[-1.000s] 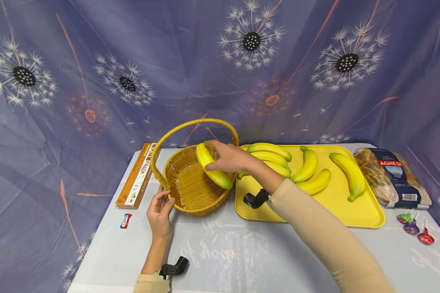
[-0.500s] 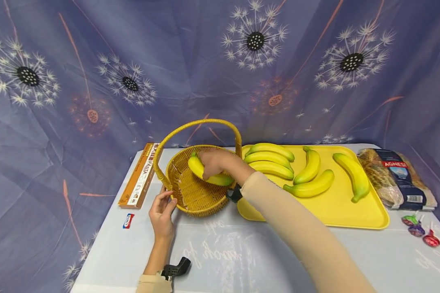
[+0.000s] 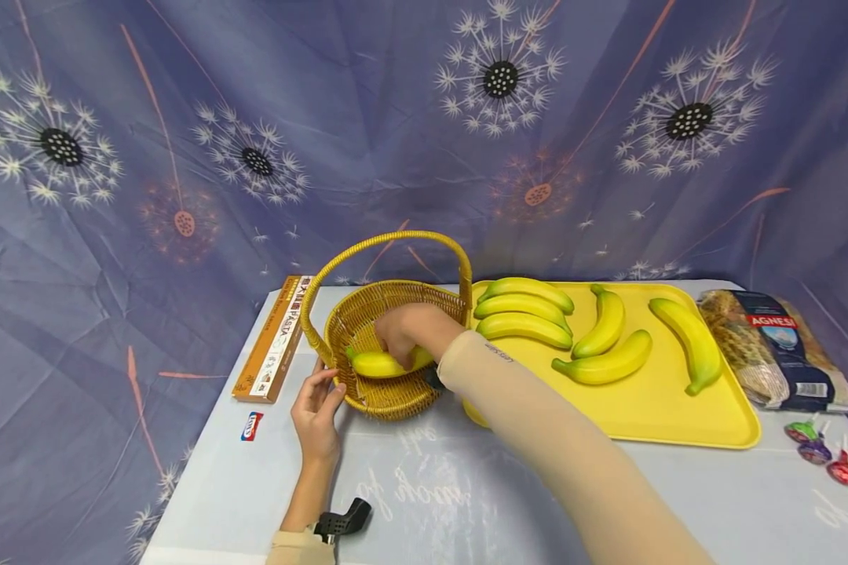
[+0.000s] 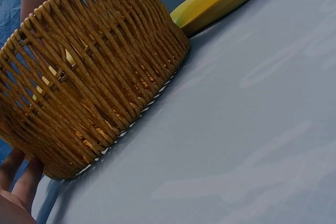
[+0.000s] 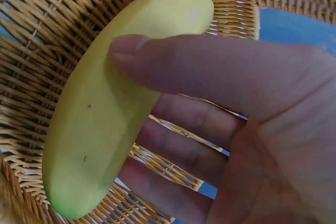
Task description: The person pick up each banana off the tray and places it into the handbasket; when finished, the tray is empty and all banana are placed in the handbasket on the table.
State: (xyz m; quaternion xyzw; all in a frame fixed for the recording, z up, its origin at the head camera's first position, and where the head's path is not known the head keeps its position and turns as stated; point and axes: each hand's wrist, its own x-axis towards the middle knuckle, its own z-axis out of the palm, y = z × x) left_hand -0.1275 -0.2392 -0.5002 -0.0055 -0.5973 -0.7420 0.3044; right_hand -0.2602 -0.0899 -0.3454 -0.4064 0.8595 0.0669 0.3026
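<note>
A yellow wicker basket (image 3: 390, 408) with a tall arched handle stands on the table. Inside it, low over the woven bottom, my right hand (image 3: 411, 331) holds a banana (image 3: 376, 365). The right wrist view shows the thumb laid over the banana (image 5: 94, 114), with the other fingers (image 5: 173, 140) behind it. At the basket's left side my left hand (image 3: 316, 420) pinches the rim near the foot of the handle. From the left wrist, the basket's woven outer wall (image 4: 100, 77) fills the upper left, with fingertips (image 4: 26, 182) against its end.
Right of the basket, a yellow tray (image 3: 650, 420) carries several bananas (image 3: 526, 304). Farther right lie a pasta bag (image 3: 777, 349) and wrapped lollipops (image 3: 815, 451). A pasta box (image 3: 272, 345) and a small red-and-blue packet (image 3: 251, 426) lie left of the basket.
My right hand has lowered the banana from above the basket's right rim down to near its bottom, turning it more level. The left hand stays at the rim.
</note>
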